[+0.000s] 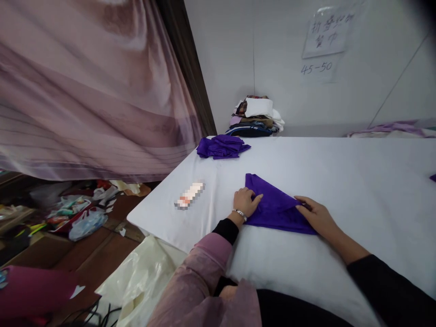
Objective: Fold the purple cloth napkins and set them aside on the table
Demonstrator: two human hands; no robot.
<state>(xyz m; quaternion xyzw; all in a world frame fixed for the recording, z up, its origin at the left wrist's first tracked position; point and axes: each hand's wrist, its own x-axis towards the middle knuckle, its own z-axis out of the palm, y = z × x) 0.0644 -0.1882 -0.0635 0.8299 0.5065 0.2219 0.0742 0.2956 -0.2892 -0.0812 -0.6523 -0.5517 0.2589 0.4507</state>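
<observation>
In the head view, the smooth, deep purple, roughly triangular cloth (275,206) lies right of centre on the white, smooth-topped table (368,181). My left hand (245,202) rests on its left edge, thumb out across the fabric, probably to keep that side from sliding; I cannot tell whether my fingertips pinch anything. My right hand (315,215) has the sloping upper edge near the right corner nipped between thumb and fingers, which seems meant to control that edge while the other side is steadied. A crumpled bundle of purple fabric (223,147) sits at the table's far left corner, upper centre of the frame, perhaps there to leave my working area free. (The small pixelated item (190,195) to the left is too blurred to identify.)
</observation>
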